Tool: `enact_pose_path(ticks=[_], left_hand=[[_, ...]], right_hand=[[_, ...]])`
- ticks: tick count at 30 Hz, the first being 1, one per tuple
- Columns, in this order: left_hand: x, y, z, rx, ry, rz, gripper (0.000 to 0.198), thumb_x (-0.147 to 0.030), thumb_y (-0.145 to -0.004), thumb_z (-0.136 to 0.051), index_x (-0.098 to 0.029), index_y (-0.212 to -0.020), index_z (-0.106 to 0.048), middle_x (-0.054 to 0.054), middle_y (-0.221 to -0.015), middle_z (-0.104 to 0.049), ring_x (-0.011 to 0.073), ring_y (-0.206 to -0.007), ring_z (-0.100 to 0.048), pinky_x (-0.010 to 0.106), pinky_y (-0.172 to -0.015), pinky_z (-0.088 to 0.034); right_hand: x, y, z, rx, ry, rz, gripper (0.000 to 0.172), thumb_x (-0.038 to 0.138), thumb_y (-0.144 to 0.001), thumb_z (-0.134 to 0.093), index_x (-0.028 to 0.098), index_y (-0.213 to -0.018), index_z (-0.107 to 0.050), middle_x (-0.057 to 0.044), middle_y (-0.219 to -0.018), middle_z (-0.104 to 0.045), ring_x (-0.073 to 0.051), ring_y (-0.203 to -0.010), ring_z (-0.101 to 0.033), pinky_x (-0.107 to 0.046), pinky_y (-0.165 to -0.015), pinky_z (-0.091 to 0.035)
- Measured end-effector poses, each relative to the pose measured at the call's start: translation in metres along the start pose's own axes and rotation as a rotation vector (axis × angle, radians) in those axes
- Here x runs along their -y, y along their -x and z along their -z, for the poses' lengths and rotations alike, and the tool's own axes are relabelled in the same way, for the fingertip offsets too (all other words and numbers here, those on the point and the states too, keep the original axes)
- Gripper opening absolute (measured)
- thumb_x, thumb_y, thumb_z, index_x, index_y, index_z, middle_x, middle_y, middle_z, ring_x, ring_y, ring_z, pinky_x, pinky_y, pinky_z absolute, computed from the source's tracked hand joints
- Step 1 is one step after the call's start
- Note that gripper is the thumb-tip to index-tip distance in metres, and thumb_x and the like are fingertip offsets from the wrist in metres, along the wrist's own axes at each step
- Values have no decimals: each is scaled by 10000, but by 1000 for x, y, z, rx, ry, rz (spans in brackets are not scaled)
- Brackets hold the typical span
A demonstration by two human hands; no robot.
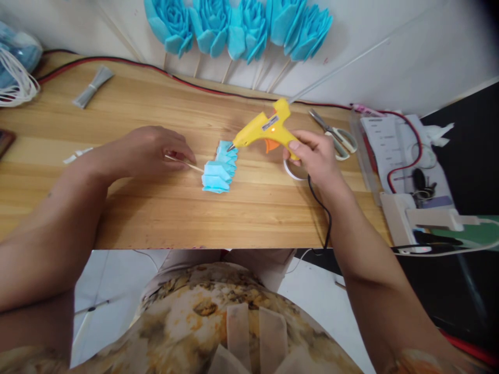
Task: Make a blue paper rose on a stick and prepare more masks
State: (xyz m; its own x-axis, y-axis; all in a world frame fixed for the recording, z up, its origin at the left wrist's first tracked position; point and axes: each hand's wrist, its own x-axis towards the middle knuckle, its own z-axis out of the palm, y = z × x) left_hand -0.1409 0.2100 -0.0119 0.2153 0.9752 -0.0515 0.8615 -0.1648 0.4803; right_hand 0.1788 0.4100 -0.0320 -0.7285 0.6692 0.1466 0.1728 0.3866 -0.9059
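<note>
My right hand (314, 156) grips the handle of a yellow glue gun (265, 129), whose nozzle touches the top of a folded light-blue paper flower (220, 169) lying on the wooden table (156, 208). My left hand (150, 150) pinches the thin wooden stick (191, 165) that runs into the flower from the left. The gun's black cord (322, 208) drops over the table's front edge.
Several finished blue paper flowers (237, 26) on sticks lean against the back wall. Scissors (335, 134) and a tape roll (292, 171) lie by my right hand. A wire bundle (93, 85) lies at the back left, a clear box (393, 150) with cables stands at the right.
</note>
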Motion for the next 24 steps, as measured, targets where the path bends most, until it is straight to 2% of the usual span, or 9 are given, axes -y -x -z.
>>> enact_pose_path(ticks=[3, 6, 11, 24], left_hand=[[0, 0, 0, -7, 0, -3, 391, -522, -976, -537, -229, -998, -795, 25, -953, -780, 158, -828, -676, 262, -764, -454], [-2, 0, 0, -6, 3, -1, 397, -523, -969, -534, -227, -988, -798, 27, -954, -779, 162, -829, -678, 268, -769, -452], [-3, -1, 0, 1, -5, 29, 414, -530, -967, -525, -218, -1000, -795, 35, -958, -776, 173, -840, -669, 278, -776, -448], [-1, 0, 1, -2, 17, 0, 401, -507, -977, -522, -215, -1004, -796, 35, -953, -774, 160, -826, -660, 268, -770, -439]], right_hand=[[4, 1, -2, 37, 103, -15, 343, 612, -865, -739, 269, -865, -746, -10, -694, -650, -145, -578, -485, -303, -503, -331], [5, 1, -2, 38, 113, -20, 304, 587, -881, -725, 285, -872, -748, -16, -701, -651, -165, -617, -515, -314, -523, -349], [3, 0, -2, 35, 118, -26, 314, 600, -869, -723, 288, -890, -749, -19, -698, -646, -176, -626, -518, -321, -535, -350], [2, 0, -2, 36, 110, -20, 348, 635, -868, -724, 288, -862, -735, -24, -701, -644, -176, -617, -511, -325, -531, -333]])
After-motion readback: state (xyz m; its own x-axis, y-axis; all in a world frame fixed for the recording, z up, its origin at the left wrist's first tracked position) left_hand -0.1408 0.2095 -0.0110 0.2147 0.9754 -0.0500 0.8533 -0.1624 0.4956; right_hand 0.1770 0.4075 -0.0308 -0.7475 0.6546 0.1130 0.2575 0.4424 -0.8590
